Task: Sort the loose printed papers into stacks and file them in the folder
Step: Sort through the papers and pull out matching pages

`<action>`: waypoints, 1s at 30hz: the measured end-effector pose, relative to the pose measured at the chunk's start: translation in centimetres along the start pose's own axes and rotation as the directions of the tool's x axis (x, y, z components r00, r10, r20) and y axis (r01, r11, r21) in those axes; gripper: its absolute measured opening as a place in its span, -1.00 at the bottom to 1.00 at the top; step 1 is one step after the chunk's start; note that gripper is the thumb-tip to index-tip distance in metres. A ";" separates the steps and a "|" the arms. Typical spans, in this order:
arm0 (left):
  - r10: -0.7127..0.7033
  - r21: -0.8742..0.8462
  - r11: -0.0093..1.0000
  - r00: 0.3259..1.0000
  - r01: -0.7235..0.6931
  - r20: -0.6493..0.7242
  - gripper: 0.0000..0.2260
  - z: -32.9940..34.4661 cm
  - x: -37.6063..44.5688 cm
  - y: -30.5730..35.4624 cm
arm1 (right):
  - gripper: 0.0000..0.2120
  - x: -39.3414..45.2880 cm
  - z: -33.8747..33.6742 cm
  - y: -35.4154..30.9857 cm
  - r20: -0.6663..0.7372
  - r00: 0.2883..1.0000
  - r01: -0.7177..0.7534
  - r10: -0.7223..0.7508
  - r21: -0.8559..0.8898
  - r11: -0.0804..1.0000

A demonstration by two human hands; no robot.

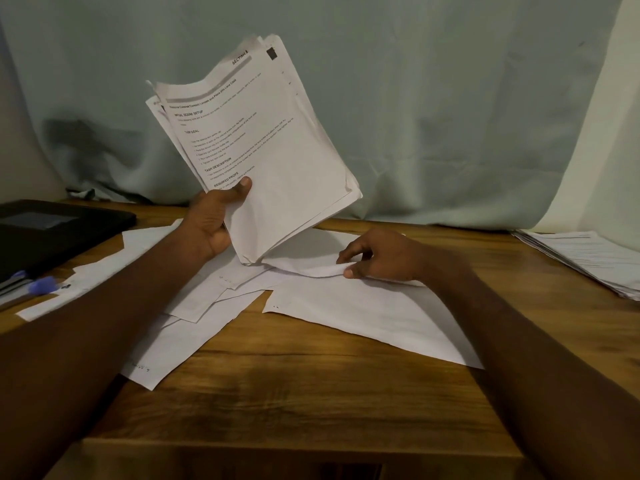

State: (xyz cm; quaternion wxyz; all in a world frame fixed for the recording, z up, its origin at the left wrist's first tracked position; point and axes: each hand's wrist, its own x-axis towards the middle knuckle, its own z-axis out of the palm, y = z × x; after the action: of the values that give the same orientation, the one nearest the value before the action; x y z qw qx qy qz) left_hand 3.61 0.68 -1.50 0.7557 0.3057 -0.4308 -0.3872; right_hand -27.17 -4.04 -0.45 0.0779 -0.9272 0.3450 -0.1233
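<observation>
My left hand (214,220) grips a thick bundle of printed papers (263,143) by its lower left corner and holds it upright above the table, printed side toward me. My right hand (375,254) pinches the raised edge of a loose sheet (363,313) that lies face down on the wood. Several more loose sheets (194,306) lie overlapped under and beside my left forearm. The black folder (52,233) lies shut at the far left of the table.
A second stack of papers (585,261) sits at the table's right edge. A blue-capped pen (40,285) rests beside the folder. The wooden table (311,393) ends at a front edge near me. A pale cloth backdrop (433,98) hangs behind.
</observation>
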 end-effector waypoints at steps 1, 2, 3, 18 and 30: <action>0.002 -0.003 1.000 1.000 -0.002 0.009 -0.45 0.0 0.0 0.0 | -0.77 -0.1 0.1 0.1 -0.062 0.998 0.019 -0.019 -0.004 1.000; 0.002 -0.016 1.000 1.000 -0.002 0.012 -0.45 0.1 0.0 0.1 | -0.83 -0.1 0.1 0.2 -0.118 0.992 0.041 -0.042 -0.011 0.999; 0.003 -0.034 0.999 1.000 -0.003 0.010 -0.47 0.1 -0.1 0.3 | -0.85 -0.1 0.0 0.3 -0.176 0.983 0.059 -0.060 -0.011 0.998; -0.001 -0.297 0.955 0.998 -0.019 -0.065 -0.71 0.8 -1.4 2.9 | -0.72 -0.8 -4.6 1.6 -0.445 0.706 0.382 0.552 0.894 0.233; -0.023 -0.098 0.995 0.995 0.033 0.101 -0.45 2.0 -1.4 1.5 | -0.61 -0.5 -3.8 0.8 -0.363 0.797 0.402 0.483 0.915 0.025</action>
State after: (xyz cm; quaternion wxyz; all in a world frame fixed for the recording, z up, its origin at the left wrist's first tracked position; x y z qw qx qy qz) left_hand 1.82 2.42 0.01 0.7421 0.2540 -0.4438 -0.4333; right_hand -29.09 -4.53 2.97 0.5914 -0.4908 0.1891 -0.6113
